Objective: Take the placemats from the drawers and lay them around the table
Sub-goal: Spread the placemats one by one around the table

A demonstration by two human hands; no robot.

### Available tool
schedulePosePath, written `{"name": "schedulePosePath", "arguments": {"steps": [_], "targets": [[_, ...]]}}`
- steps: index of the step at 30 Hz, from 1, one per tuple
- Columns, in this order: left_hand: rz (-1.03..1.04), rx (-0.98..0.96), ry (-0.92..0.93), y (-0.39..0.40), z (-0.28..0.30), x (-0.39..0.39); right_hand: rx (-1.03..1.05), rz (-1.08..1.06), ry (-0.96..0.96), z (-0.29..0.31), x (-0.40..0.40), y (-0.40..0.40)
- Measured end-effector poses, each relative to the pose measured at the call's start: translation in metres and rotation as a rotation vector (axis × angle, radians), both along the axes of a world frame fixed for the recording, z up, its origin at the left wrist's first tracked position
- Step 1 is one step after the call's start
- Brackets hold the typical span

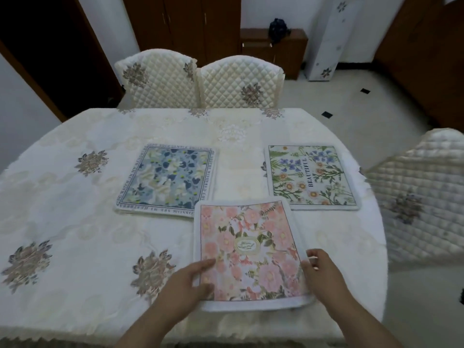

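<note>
Three placemats lie on the table (75, 222), which is covered with a cream embroidered cloth. A pink floral placemat (251, 249) lies nearest me; its far left corner overlaps the blue floral placemat (168, 179) behind it. A green-and-white flower placemat (312, 177) reading "BEAUTIFUL" lies at the right. My left hand (193, 280) grips the pink mat's left edge, thumb on top. My right hand (319, 267) pinches its right edge.
Two quilted cream chairs (160, 79) (238, 81) stand at the far side of the table, and a third (416, 197) at the right. Dark wooden cabinets (185, 26) and a low wooden stand (276, 49) line the back wall. The tiled floor (364, 101) shows at the right.
</note>
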State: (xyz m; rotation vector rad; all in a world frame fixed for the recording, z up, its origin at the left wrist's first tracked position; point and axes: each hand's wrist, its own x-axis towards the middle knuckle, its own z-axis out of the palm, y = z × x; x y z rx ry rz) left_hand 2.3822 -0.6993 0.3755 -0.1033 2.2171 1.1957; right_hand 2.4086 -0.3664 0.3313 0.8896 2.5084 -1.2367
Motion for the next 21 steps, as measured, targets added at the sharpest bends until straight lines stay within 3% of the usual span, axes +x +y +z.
{"name": "schedulePosePath", "arguments": {"steps": [3,7,10,15,21], "targets": [[-0.061,-0.049,-0.004,0.018,-0.015,0.004,-0.052,-0.031,-0.055,-0.004,0.019,0.025],[0.136,-0.072,-0.022,0.028,-0.034,-0.020,-0.094,-0.010,-0.080,-0.007,0.021,0.030],[0.402,0.121,-0.143,0.029,-0.044,-0.055,-0.102,0.002,-0.057,-0.008,0.014,0.025],[0.964,0.602,-0.272,0.029,-0.050,-0.106,-0.082,-0.014,-0.059,-0.016,0.003,0.021],[1.170,0.780,-0.313,0.022,-0.054,-0.147,-0.057,0.001,-0.069,-0.021,0.002,0.022]]}}
